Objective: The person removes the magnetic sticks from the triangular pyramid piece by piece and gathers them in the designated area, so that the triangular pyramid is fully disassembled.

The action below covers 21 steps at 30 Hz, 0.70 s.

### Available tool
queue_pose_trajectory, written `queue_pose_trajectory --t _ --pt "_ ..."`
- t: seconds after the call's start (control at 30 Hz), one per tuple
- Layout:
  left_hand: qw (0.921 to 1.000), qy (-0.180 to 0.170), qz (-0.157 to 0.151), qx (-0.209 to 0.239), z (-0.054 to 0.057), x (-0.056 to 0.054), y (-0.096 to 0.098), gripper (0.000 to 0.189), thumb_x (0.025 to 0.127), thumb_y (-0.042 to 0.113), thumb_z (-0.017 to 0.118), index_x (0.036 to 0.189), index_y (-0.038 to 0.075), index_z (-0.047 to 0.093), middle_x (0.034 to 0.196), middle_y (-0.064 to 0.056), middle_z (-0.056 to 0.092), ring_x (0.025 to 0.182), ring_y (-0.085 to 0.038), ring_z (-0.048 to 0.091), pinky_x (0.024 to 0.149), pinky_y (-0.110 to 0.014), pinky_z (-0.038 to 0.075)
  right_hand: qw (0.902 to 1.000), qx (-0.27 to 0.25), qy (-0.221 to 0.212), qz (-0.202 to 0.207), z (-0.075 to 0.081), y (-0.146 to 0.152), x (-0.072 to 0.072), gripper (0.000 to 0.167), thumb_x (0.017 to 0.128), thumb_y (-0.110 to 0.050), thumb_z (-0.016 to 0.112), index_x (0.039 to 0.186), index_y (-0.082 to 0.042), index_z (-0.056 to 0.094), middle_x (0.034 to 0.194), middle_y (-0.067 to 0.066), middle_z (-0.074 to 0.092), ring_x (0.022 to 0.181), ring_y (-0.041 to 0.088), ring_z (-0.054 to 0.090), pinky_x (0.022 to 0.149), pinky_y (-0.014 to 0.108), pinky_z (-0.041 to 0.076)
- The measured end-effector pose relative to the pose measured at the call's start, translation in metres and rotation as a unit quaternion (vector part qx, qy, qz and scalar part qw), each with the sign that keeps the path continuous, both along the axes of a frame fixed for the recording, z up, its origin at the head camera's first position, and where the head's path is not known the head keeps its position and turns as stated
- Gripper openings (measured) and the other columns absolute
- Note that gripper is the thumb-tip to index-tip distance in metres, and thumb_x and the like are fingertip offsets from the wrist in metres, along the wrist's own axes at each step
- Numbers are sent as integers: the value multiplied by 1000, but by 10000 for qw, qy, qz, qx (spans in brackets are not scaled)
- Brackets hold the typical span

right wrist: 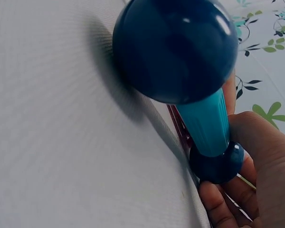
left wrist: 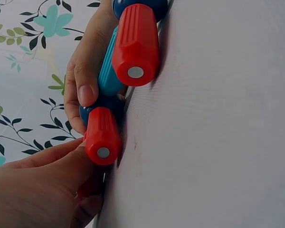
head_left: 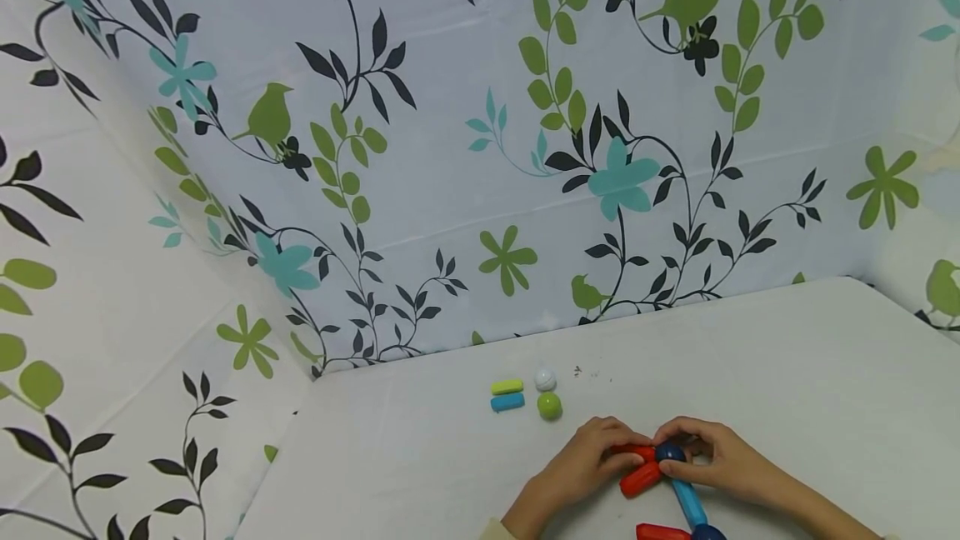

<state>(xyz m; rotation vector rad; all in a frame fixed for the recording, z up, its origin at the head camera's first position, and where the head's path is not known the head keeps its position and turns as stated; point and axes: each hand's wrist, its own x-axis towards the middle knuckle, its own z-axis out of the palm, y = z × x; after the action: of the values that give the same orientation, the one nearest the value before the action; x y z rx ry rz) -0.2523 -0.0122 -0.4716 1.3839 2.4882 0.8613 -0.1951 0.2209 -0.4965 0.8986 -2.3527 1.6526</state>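
Observation:
My left hand (head_left: 573, 463) pinches a red magnetic rod (head_left: 634, 451) whose end meets a dark blue ball (head_left: 670, 452). Thumb and fingers of my right hand (head_left: 726, 463) hold that ball. A second red rod (head_left: 640, 480) also juts from it, with a silvery disc on its free end in the left wrist view. From the same ball a light blue rod (head_left: 688, 503) runs toward the front, ending at another dark blue ball (right wrist: 175, 50). One more red rod (left wrist: 135, 47) sticks out from that nearer ball. My left fingers partly hide the pinched rod.
Beyond my hands on the white table (head_left: 405, 457) lie a yellow-green rod (head_left: 507, 387), a blue rod (head_left: 507, 402), a white ball (head_left: 545, 379) and a green ball (head_left: 549, 406). A patterned cloth (head_left: 435, 190) hangs behind the table.

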Motion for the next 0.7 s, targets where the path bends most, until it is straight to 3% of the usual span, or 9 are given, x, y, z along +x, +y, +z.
queue_pose_trajectory --t 0.47,0.7 --pt "9983 -173 549 -129 0 4 -4 28 97 31 60 123 22 67 104 13 61 91 6 45 79 -12 41 9997 44 -253 -51 -1 -1 1 20 91 -5 65 111 -2 63 104 2 67 85 7 57 70 22 51" --pt "9969 212 725 -219 5 7 -13 28 96 32 61 122 26 67 104 15 59 92 5 46 81 -12 43 9994 164 -305 -84 2 1 2 20 92 -8 65 111 -1 63 105 5 67 88 6 58 73 22 52"
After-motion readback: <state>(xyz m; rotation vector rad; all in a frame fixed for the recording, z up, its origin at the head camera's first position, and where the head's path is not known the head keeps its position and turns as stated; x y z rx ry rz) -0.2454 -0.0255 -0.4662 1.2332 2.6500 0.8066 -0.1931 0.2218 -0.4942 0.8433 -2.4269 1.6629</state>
